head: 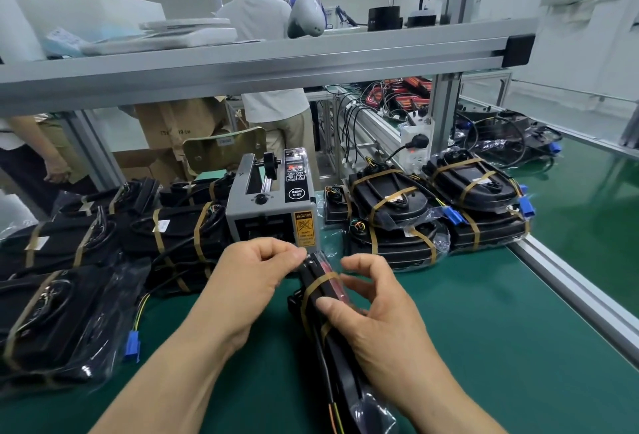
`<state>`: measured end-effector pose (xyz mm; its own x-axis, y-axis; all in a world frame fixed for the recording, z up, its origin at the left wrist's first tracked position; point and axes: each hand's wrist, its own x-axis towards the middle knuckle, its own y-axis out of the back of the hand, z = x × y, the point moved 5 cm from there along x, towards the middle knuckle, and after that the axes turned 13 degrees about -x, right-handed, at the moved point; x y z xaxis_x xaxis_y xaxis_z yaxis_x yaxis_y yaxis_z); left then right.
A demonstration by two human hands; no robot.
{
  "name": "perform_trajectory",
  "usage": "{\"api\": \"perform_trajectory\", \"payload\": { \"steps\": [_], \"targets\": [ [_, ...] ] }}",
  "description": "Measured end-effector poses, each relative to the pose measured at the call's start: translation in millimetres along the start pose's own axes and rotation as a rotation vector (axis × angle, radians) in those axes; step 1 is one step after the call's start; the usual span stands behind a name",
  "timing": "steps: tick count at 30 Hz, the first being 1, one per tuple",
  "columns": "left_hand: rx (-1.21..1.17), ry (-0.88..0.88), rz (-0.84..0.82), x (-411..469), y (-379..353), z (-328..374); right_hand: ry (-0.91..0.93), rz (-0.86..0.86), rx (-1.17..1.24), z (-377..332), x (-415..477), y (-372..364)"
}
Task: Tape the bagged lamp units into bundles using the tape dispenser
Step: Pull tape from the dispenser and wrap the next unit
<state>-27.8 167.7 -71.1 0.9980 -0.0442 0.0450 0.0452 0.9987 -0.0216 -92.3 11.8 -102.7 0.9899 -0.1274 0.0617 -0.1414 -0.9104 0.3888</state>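
On the far left lies a pile of taped black lamp units in clear plastic bags (pixel 69 243), already made into bundles. Next comes the left hand (pixel 252 278), its arm reaching up from the bottom of the view. Its fingers are curled, and the thumb and first finger pinch the far top end of the piece being worked on. I cannot tell if a loose bit of tape sits in that pinch. Just behind this hand stands the grey box-shaped tape dispenser (pixel 273 205), its slot facing the person. In the middle, between both hands, is the bundle of bagged black lamp units (pixel 320 290), standing on its thin edge on the green table mat (pixel 484 330). 1 brown tape strip (pixel 321 279) goes round it near the far end, and a 2nd seems to go round lower down. The right hand (pixel 373 309) holds the bundle: the thumb lies flat on its near side below the strip, and the fingers bend over the other side. This looks like the step of pressing the tape down tight. The next move likely calls for rubbing the tape end flat, then laying this bundle with the done ones. On the right sit 2 finished stacks of taped lamp bundles (pixel 397 222).
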Motion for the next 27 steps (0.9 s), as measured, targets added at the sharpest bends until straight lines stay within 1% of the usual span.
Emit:
{"api": "perform_trajectory", "payload": {
  "steps": [3,6,10,15,27],
  "targets": [
    [0.005,0.103,-0.03,7,-3,-7,-0.009,0.011,-0.024,0,1,0],
    [0.001,0.128,-0.044,11,-5,-11,-0.008,0.009,-0.031,1,1,1],
    [-0.008,0.088,-0.041,10,-8,-10,-0.005,0.01,-0.043,1,0,2],
    [0.031,0.078,-0.039,11,-8,-12,-0.002,0.001,-0.011,1,0,0],
    [0.134,-0.024,-0.011,12,-7,-12,0.005,0.008,-0.007,3,2,0]
  ]
}}
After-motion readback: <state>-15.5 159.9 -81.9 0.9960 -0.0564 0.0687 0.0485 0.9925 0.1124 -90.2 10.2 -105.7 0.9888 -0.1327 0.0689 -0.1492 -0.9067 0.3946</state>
